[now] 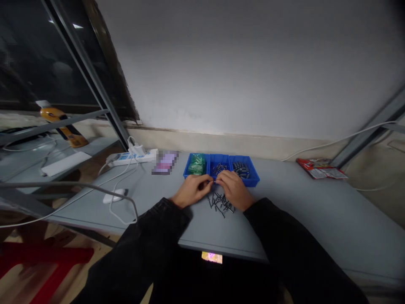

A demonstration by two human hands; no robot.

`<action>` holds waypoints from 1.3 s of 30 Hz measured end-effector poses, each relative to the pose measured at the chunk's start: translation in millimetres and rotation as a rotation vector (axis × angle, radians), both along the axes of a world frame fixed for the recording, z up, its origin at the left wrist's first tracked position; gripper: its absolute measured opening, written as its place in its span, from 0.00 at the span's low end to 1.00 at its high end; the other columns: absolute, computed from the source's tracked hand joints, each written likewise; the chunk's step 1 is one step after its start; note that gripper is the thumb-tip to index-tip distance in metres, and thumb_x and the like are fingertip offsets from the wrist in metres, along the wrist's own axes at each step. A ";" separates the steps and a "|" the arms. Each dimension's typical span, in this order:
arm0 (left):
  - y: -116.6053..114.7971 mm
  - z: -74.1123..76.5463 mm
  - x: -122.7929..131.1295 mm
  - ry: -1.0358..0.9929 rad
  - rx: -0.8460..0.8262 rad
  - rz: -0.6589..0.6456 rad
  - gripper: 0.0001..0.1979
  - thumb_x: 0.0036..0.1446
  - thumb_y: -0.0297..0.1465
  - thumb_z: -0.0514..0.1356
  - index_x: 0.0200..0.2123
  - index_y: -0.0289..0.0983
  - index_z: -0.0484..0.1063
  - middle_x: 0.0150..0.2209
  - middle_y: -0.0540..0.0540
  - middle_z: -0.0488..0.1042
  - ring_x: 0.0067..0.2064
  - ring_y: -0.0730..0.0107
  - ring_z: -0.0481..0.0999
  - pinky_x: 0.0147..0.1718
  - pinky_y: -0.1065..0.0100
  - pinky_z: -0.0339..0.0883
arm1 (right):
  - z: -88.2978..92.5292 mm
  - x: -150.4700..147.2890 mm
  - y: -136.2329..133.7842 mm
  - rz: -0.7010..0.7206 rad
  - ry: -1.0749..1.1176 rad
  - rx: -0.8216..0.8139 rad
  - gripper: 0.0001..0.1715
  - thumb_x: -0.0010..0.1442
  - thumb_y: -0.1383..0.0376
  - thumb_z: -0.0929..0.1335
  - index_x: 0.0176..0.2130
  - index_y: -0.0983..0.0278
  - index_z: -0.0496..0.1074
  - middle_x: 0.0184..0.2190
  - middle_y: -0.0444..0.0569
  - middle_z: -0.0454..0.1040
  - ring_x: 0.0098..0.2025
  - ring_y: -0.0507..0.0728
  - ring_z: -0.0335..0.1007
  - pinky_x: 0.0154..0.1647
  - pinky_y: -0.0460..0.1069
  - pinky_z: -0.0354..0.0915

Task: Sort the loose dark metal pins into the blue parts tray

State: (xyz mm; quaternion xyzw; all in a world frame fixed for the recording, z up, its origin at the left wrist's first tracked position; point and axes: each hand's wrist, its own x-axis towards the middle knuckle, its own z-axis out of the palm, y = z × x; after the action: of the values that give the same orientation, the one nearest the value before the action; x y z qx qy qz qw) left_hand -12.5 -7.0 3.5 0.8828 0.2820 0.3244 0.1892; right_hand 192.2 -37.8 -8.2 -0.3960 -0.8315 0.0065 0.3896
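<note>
Resting left hand [192,191] and right hand [233,191] palm-down on desk [316,211], wrists angled inward. Pinching fingers [208,182] shut, tip to tip, on thin pin [214,182]. Just below fingers: loose black pins [221,203]. Beyond: blue tray [253,182]. Print on red packets [319,169] unreadable.

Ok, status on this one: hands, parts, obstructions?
Left hand, right hand fingertip to fingertip; any held piece too small to tell. Pile of small dark parts beside right hand. Three blue bins just beyond.
</note>
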 end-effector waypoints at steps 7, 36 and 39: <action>0.5 -0.2 -0.2 -0.001 0.000 0.010 0.10 0.67 0.32 0.56 0.39 0.34 0.75 0.24 0.53 0.68 0.25 0.77 0.64 0.28 0.73 0.57 | 0.6 -0.1 0.2 -0.007 0.006 -0.017 0.06 0.70 0.69 0.62 0.38 0.63 0.66 0.36 0.49 0.72 0.40 0.58 0.67 0.44 0.53 0.59; 2.5 2.4 -4.7 -0.052 0.001 0.054 0.13 0.68 0.36 0.55 0.39 0.34 0.75 0.23 0.53 0.66 0.24 0.76 0.62 0.27 0.73 0.56 | 2.2 21.0 10.8 -0.141 0.044 0.289 0.14 0.67 0.70 0.64 0.38 0.58 0.79 0.35 0.49 0.73 0.38 0.58 0.65 0.40 0.55 0.58; 3.0 1.8 -5.2 -0.044 -0.017 0.068 0.13 0.67 0.36 0.56 0.38 0.34 0.76 0.22 0.53 0.66 0.23 0.76 0.62 0.26 0.73 0.57 | 5.2 21.9 7.0 -0.211 0.144 0.320 0.12 0.67 0.68 0.65 0.39 0.58 0.78 0.35 0.48 0.74 0.38 0.58 0.67 0.41 0.56 0.61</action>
State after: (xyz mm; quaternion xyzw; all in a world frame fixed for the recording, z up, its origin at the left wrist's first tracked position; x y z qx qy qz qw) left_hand -17.7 -4.0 5.3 0.8638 0.3102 0.3475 0.1917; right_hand 214.1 -30.8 -3.0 -0.4122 -0.7459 -0.1383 0.5046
